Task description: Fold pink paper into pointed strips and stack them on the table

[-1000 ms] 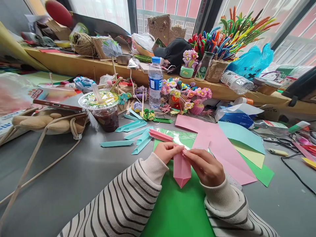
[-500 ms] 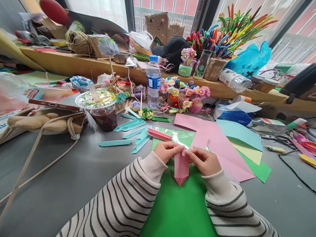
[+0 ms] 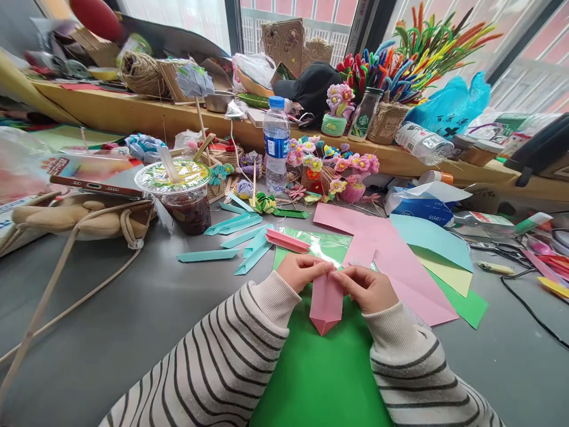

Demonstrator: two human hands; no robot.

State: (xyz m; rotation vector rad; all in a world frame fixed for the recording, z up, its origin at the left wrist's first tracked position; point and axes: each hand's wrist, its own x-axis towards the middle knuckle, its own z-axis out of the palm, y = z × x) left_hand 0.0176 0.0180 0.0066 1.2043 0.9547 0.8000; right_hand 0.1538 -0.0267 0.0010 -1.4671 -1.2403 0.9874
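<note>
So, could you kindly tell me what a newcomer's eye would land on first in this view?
First, the two hands in striped sleeves, left hand and right hand, pinching a folded pink paper piece over a bright green paper sheet at bottom centre. Behind them, the bunch of colourful pipe-cleaner stems fans out on the wooden ledge at top right.

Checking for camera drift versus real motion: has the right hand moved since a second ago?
Yes. The right hand has drawn leftward off the pink sheet, closing on the left hand.
</note>
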